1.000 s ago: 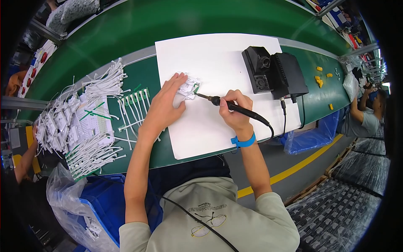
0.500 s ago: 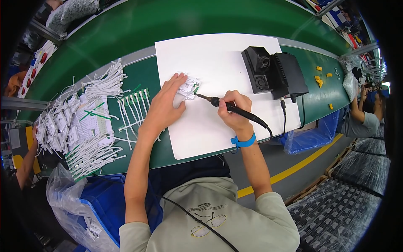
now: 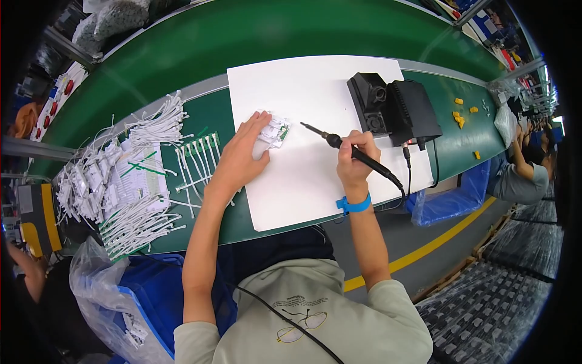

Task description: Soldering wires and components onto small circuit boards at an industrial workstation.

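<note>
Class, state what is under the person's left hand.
Under the left hand, a white piece with some green shows partly, on a white sheet. The part the hand covers cannot be seen.

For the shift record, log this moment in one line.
left hand: on white part | right hand: holding soldering iron | iron tip: apart from part

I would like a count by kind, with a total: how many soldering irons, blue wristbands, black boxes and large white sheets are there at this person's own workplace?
Soldering iron: 1
Blue wristband: 1
Black boxes: 2
Large white sheet: 1
Total: 5
</note>
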Demonstrator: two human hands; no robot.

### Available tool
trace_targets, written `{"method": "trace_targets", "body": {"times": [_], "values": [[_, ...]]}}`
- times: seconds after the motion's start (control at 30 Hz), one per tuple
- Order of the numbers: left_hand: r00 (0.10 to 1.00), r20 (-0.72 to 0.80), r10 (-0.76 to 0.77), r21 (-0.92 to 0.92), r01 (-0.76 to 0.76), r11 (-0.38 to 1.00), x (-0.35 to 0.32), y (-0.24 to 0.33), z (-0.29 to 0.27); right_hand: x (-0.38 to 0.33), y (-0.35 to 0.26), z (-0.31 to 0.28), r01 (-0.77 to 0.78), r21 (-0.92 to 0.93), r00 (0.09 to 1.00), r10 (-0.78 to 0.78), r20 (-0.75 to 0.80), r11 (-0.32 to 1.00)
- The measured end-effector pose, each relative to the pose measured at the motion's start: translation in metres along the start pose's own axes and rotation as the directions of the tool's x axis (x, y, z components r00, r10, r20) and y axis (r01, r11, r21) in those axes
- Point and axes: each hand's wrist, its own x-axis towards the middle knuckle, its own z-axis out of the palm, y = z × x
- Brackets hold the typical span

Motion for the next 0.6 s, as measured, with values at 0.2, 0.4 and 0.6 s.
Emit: {"method": "trace_targets", "body": {"times": [0.2,0.4,0.6], "values": [[1.000,0.006,0.030,0.034,-0.030,0.999,0.000,0.002,-0.001,-0.002,0.006,0.001,0.035,-0.077,0.999,-0.034,0.007,0.996],[0.999,0.033,0.023,0.126,-0.027,0.992,0.006,-0.001,-0.007,-0.002,0.009,0.000,0.014,-0.101,0.998,-0.019,-0.052,0.995],[0.995,-0.067,0.071,0.259,-0.051,0.964,0.010,-0.002,-0.007,0.000,0.009,0.001,-0.005,-0.145,0.997,-0.007,-0.083,0.989]]}}
